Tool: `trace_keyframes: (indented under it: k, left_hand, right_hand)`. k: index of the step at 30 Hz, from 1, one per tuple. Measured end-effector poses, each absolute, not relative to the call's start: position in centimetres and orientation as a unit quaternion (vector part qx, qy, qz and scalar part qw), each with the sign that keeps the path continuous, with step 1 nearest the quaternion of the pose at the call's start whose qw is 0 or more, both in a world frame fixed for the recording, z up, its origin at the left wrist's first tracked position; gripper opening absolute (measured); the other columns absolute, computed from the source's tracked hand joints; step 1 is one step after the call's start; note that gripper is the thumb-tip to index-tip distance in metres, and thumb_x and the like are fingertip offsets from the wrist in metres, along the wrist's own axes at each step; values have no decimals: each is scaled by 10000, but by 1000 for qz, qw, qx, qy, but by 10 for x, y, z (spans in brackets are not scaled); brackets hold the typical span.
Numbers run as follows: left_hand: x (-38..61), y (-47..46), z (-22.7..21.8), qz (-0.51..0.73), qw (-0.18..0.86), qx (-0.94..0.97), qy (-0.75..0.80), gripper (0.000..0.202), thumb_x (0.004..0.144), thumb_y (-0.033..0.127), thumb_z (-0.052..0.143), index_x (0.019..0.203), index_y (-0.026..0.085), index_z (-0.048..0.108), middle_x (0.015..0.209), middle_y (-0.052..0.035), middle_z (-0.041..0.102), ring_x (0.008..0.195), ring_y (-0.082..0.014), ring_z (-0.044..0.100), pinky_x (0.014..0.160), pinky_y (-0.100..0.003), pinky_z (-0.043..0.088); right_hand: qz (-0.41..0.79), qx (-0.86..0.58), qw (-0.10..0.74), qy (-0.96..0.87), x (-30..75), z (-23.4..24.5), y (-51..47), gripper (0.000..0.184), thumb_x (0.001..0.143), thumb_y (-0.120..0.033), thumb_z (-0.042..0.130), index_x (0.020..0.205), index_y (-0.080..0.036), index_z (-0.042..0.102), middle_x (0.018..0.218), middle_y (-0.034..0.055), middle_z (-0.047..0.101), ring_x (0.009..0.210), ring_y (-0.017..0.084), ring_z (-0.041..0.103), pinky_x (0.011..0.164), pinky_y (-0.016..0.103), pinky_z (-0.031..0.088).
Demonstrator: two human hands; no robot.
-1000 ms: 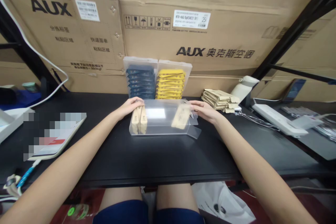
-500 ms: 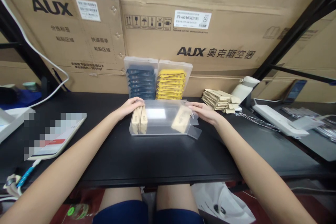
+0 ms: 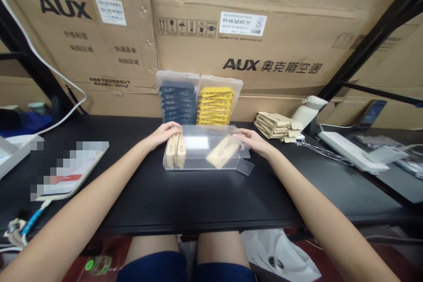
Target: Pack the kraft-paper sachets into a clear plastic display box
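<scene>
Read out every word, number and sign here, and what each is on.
"AUX": cardboard's left panel
"分拣标签", "快递面单", "粘贴区域" (twice): left panel
"300kgf": left panel, low
"AUX 奥克斯空调": wide panel
"KFR-46G", "25": white label
Arrow, glass, umbrella signs: wide panel
Too small or blurred: barcode label, tan packets, yellow packets, blue packets, pixelated screen, remaining print
</scene>
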State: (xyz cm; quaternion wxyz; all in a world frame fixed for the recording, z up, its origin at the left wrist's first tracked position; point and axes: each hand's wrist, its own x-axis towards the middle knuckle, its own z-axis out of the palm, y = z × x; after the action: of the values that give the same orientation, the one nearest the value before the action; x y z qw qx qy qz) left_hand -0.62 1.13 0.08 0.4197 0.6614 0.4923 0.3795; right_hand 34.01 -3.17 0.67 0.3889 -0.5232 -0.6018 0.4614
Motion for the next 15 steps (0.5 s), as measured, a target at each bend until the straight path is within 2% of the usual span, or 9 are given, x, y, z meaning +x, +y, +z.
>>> trace_keyframes:
  k: [4, 8, 15]
  left_hand:
    - [-6, 11, 1, 379, 423, 662, 489, 332, 665, 432, 672, 897, 195, 680, 947, -28, 684, 992, -244, 601, 902, -347, 435]
    - [-6, 10, 2, 378, 426, 661, 489, 330, 666, 429, 669, 898, 195, 678, 958, -30, 684, 1004, -249, 599, 909, -353, 435]
    - [-6, 11, 1, 376, 432, 659, 487, 341, 669, 439, 674, 906, 194, 670, 973, -36, 684, 1028, -258, 598, 928, -362, 434]
  right_hand:
    - [477, -509, 387, -603, 338, 6, -31, 419, 679, -485, 765, 946, -166, 716, 921, 81, 706, 774, 171, 654, 576, 230, 548]
    - [498, -495, 385, -599, 336, 4, -31, 400, 660, -459, 783, 928, -166, 735, 933, 79, 718, 803, 167, 662, 633, 233, 553]
    - [473, -490, 383, -624, 338, -7, -26, 377, 599, -354, 829, 899, -149, 727, 843, 52, 724, 667, 131, 634, 606, 237, 506]
